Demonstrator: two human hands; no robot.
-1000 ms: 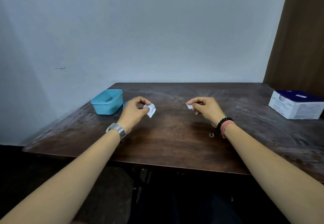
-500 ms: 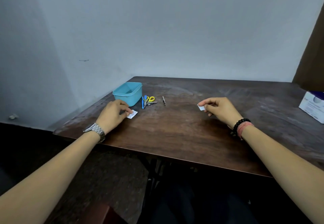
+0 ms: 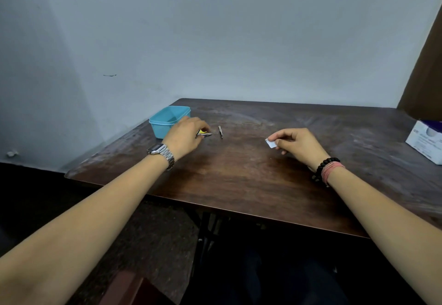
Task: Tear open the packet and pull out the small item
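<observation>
My left hand [image 3: 185, 135], with a metal watch on its wrist, lies over small scissors [image 3: 206, 133] with a yellow handle, just right of a blue plastic tub [image 3: 159, 129]. Its fingers curl down onto the scissors, and most of them is hidden under the hand. The white packet it held before is out of sight. My right hand [image 3: 296, 144], wearing a bead bracelet and a pink band, pinches a small white piece of paper [image 3: 270, 142] between thumb and forefinger, just above the dark wooden table [image 3: 239, 173].
A thin metal tool [image 3: 220, 132] lies on the table just right of the scissors. A white and blue box [image 3: 425, 139] stands at the table's right edge. The table's back edge meets a pale wall, and a brown panel rises at far right.
My left hand moved from the table's left front, where it held a white packet, back and right onto the scissors; the packet is no longer visible. My right hand kept its pinch.
</observation>
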